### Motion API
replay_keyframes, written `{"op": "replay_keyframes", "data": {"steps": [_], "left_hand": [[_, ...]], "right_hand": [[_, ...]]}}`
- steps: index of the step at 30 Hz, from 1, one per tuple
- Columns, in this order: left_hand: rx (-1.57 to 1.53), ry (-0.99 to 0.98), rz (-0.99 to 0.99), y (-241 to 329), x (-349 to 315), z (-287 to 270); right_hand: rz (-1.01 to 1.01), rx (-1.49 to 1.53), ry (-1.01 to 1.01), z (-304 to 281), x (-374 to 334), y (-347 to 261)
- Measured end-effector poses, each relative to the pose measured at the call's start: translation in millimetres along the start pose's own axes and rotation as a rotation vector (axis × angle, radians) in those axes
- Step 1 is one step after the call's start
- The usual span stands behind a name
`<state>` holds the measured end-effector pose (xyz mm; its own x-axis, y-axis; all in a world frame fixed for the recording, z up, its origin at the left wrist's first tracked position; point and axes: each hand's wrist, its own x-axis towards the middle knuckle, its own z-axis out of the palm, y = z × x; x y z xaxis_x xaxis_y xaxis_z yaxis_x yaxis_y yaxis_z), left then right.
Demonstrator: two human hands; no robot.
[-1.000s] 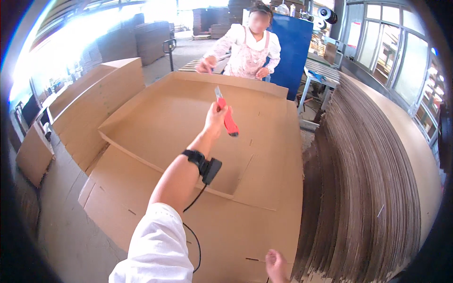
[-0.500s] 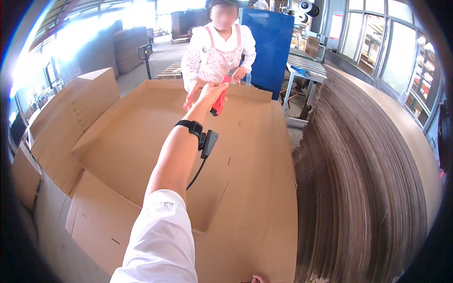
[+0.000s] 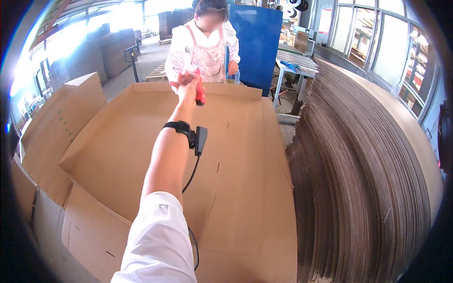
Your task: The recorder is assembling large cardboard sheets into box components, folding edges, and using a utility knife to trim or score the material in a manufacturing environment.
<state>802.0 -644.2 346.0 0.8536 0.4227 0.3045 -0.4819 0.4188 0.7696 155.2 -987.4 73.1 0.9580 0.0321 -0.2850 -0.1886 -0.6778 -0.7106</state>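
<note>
My left hand (image 3: 188,85) is stretched far forward over the cardboard, its fingers closed around a red handheld tool (image 3: 200,92) with a dark end. The tool's exact kind does not show. A black strap (image 3: 178,126) with a small dark device (image 3: 200,140) and a cable sits on my wrist. Across the cardboard stands a person in a white top and pinkish apron (image 3: 207,59). That person's hand (image 3: 175,85) is right beside mine; whether it touches the tool cannot be made out. Below lies a large brown cardboard sheet (image 3: 141,127) with folded-up edges. My right hand is out of view.
A tall stack of cardboard sheets (image 3: 358,165) rises close on the right. More folded cardboard (image 3: 56,122) stands at the left. Behind the person are a blue panel (image 3: 257,42), a slatted metal table (image 3: 297,61) and a pallet jack handle (image 3: 132,56).
My left hand and the red tool have moved left and slightly farther out, toward the person's hand. The view has shifted a little. My right hand's fingertips have left the lower edge.
</note>
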Motion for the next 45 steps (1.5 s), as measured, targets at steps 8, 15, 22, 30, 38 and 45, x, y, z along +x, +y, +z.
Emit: {"op": "replay_keyframes", "data": {"steps": [8, 15, 22, 30, 38, 45], "left_hand": [[0.840, -0.434, -0.201, -6, -90, -51], [1.269, -1.227, -0.422, 98, -391, -154], [1.669, -0.999, 0.108, 152, -474, -192], [1.873, -0.458, 0.127, 131, -461, -242], [1.820, -0.422, 0.130, 130, -464, -241], [1.805, -0.391, 0.112, 129, -465, -236]], "right_hand": [[-0.143, -0.002, 0.281, -1, 13, -29], [-0.287, -0.036, 0.361, -3, 16, -31], [-0.159, -0.074, 0.315, -4, 13, -25], [-0.209, 0.007, 0.435, 1, 13, -35], [-0.217, 0.030, 0.461, 1, 13, -34], [-0.209, 0.027, 0.467, 0, 14, -35]]}}
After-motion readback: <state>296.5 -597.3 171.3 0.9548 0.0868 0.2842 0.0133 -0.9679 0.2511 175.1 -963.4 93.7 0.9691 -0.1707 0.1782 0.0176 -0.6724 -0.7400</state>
